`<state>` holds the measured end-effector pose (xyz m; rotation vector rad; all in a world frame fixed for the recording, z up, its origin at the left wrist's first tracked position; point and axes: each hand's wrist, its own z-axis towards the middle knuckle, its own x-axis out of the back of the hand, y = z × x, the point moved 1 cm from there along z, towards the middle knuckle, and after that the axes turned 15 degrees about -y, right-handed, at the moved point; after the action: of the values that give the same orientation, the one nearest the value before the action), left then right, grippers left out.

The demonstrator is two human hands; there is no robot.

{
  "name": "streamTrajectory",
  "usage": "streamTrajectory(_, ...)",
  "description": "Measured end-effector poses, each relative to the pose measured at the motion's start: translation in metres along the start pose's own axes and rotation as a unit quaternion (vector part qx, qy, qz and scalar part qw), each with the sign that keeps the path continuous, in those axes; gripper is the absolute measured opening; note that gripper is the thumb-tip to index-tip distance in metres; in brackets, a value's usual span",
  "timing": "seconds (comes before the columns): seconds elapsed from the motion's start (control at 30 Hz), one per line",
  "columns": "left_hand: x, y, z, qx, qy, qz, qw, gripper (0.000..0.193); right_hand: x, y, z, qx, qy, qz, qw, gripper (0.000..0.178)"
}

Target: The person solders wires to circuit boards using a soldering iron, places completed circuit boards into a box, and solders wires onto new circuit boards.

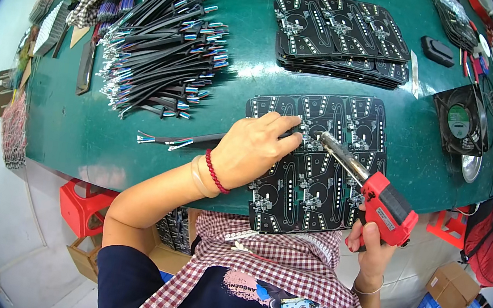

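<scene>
1. Head view, only view. Green matte work table (137,133), curved by the lens, edge near the person.
2. Black printed circuit panel (314,163) lies flat at the near edge, centre-right: rigid glossy sheet, a grid of identical sub-boards with white markings and small silver component clusters.
3. Left hand (253,149) rests palm-down on the panel's left half, fingers stretched to the right, fingertips (291,122) pinching a thin black wire lead (198,141) against the board. The lead runs left over the table; its stripped coloured ends lie near the table edge.
4. Left wrist carries a red bead bracelet (216,172) and a pale smooth bangle just beside it.
5. Right hand (371,245) is clenched around the grip of a red plastic pistol-shaped soldering gun (386,206), off the near table edge. Its silver metal barrel (340,155) slants up-left over the panel; the tip sits just beside the left fingertips, at the wire end. Actual contact of the tip with the board: cannot tell.
6. So the joint lies between both hands, upper-middle of the panel.
7. Far left: loose heap of black sheathed cables (167,44) with coloured, tinned ends, fanned out.
8. Far centre: stack of the same black panels (342,39).
9. Right: black square cooling fan (459,120), tilted, near the table's right edge.
10. Below: red plastic stool (81,207), cardboard boxes on the floor.
</scene>
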<state>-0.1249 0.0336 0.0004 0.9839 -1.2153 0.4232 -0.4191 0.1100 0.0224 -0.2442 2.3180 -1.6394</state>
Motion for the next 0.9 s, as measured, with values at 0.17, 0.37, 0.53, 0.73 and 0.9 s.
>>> streamTrajectory(0.17, -0.0006, -0.0010, 0.0002, 0.001, 0.007, -0.014, 1.000, 0.033, -0.0033, 0.0038, -0.0001, -0.004, -0.010, -0.004, 1.000, 0.032)
streamTrajectory(0.37, -0.0008, -0.0023, -0.0002, 0.001, 0.004, -0.014, 1.000, 0.031, -0.0035, 0.0034, 0.0014, -0.006, -0.029, -0.022, 0.999, 0.028)
streamTrajectory(0.53, -0.0006, -0.0028, 0.0001, 0.001, 0.010, -0.023, 1.000, 0.028, -0.0061, 0.0001, -0.0011, -0.017, -0.002, -0.028, 0.999, 0.028)
streamTrajectory(0.73, -0.0011, -0.0028, 0.0001, 0.003, 0.014, -0.026, 1.000, 0.027, -0.0040, 0.0025, 0.0010, -0.023, -0.018, -0.030, 0.999, 0.027)
streamTrajectory(0.9, -0.0011, -0.0021, 0.0002, 0.006, 0.010, -0.026, 1.000, 0.028, -0.0067, -0.0003, 0.0032, -0.017, -0.021, -0.034, 0.999, 0.028)
